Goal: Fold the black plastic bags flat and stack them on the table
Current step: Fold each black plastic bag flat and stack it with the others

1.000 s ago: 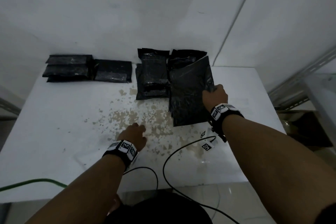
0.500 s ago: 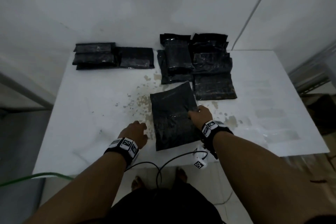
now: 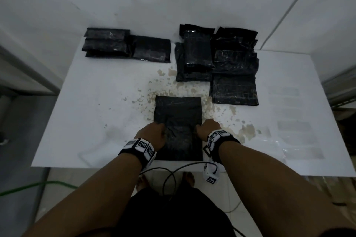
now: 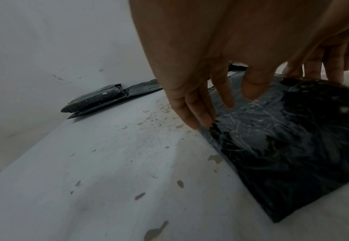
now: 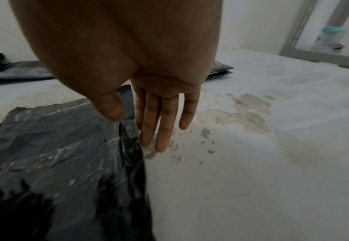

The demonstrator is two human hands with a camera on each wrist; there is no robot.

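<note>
Black bag (image 3: 178, 121) lies flat near table's (image 3: 86, 121) front edge, hands at its sides.

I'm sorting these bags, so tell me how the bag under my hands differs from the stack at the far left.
The near bag lies open as one long flat sheet; the left stack is folded into short bundles. The near bag is single, at the front edge, with both hands on it; the stack is layered, by the wall, untouched. Both are black plastic.

Both forearms reach fwd, L hand (image 3: 154, 135) & R hand (image 3: 208, 128) down at opposite side edges of the bag (image 3: 178, 119), fingers (image 5: 161, 124) straight, thumb tips on top.
</note>
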